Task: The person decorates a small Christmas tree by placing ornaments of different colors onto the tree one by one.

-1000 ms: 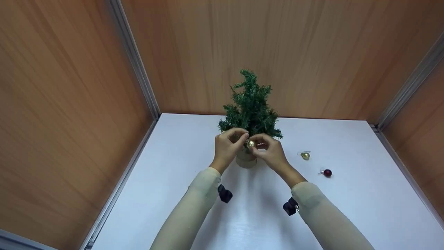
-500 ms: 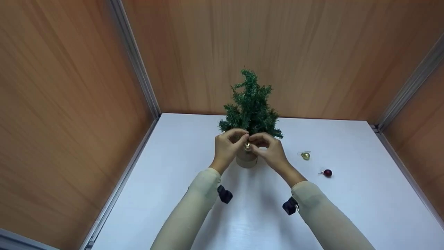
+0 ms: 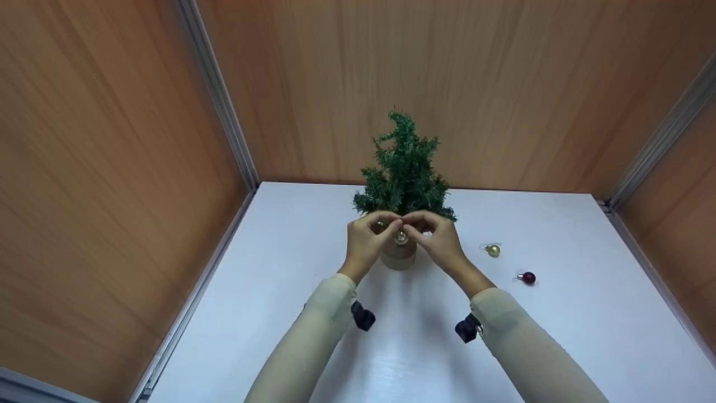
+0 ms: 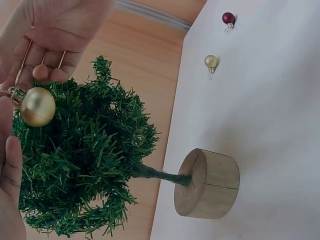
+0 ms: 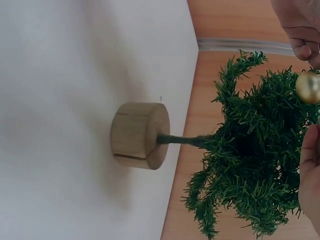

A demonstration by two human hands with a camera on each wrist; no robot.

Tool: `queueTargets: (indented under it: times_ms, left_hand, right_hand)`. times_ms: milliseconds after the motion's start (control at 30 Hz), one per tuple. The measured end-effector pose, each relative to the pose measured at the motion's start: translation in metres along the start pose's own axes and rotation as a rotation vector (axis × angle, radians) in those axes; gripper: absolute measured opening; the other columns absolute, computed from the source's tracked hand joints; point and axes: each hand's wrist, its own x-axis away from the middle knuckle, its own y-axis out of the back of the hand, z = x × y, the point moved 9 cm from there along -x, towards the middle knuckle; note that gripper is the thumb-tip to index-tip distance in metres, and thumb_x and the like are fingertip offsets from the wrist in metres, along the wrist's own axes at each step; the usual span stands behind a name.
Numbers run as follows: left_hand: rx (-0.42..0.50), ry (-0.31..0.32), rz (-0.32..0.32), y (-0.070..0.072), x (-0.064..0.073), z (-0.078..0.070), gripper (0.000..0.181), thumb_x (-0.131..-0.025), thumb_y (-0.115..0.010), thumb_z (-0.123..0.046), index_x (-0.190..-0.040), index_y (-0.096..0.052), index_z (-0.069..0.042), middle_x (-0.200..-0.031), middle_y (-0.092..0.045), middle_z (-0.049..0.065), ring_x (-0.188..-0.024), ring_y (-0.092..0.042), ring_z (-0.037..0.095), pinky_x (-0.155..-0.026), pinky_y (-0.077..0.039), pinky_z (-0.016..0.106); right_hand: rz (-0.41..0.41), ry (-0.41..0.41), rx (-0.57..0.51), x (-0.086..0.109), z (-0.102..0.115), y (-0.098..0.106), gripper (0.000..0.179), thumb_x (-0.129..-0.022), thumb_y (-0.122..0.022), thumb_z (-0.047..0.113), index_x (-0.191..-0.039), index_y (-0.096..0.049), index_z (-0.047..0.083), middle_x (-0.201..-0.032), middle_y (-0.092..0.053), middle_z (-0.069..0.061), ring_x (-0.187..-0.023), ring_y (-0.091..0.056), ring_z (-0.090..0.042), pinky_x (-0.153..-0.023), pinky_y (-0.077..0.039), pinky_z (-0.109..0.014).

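Note:
A small gold bauble (image 3: 401, 238) hangs just below the meeting fingertips of both hands, in front of a small green artificial Christmas tree (image 3: 405, 168). My left hand (image 3: 366, 240) pinches at its top with thumb and index finger. From the other side, my right hand (image 3: 439, 240) pinches there too. In the left wrist view, the bauble's metal cap and thin gold strands run up towards the right hand (image 4: 65, 30); the left hand (image 4: 9, 185) is partly cut off by the frame. The tree stands upright on a round wooden base (image 4: 207, 185).
To the right on the white table (image 3: 559, 336) lie another gold bauble (image 3: 493, 251) and a dark red bauble (image 3: 527, 278), both with wire or thread loops. Wooden panels (image 3: 425, 84) enclose the table at the back and sides.
The gold bauble has dropped from between the fingertips to hang below them. The two hands' fingertips have drawn together. Tree and loose baubles stay put.

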Motion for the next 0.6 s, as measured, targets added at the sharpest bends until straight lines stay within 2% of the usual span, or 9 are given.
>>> queueTargets:
  times_ms: [267, 400, 600]
  left_hand:
    - [-0.004, 0.050, 0.018, -0.007, 0.002, 0.033, 0.010, -0.082, -0.066, -0.026, -0.087, -0.069, -0.018, -0.082, -0.066, -0.010, -0.065, -0.059, 0.006, -0.056, -0.050, 0.027]
    - [0.007, 0.046, 0.028, -0.008, 0.003, 0.035, 0.010, -0.083, -0.065, -0.029, -0.087, -0.069, -0.021, -0.083, -0.065, -0.012, -0.065, -0.059, 0.007, -0.056, -0.049, 0.026]
    - [0.004, 0.034, 0.036, -0.009, 0.003, 0.032, 0.013, -0.082, -0.065, -0.030, -0.089, -0.069, -0.019, -0.083, -0.065, -0.011, -0.065, -0.059, 0.007, -0.056, -0.049, 0.026]
  right_hand:
    - [0.002, 0.014, 0.016, -0.001, 0.003, -0.001, 0.013, -0.083, -0.066, 0.010, -0.094, -0.067, 0.004, -0.087, -0.064, -0.004, -0.070, -0.055, -0.023, -0.060, -0.045, -0.029]
    - [-0.003, 0.019, 0.019, -0.001, 0.003, 0.000, 0.012, -0.082, -0.066, 0.009, -0.093, -0.068, 0.005, -0.085, -0.065, -0.003, -0.067, -0.053, -0.023, -0.058, -0.044, -0.029]
    - [-0.018, 0.006, 0.014, -0.001, 0.002, 0.000, 0.010, -0.082, -0.067, 0.009, -0.090, -0.068, 0.005, -0.084, -0.065, -0.003, -0.067, -0.053, -0.022, -0.059, -0.044, -0.029]
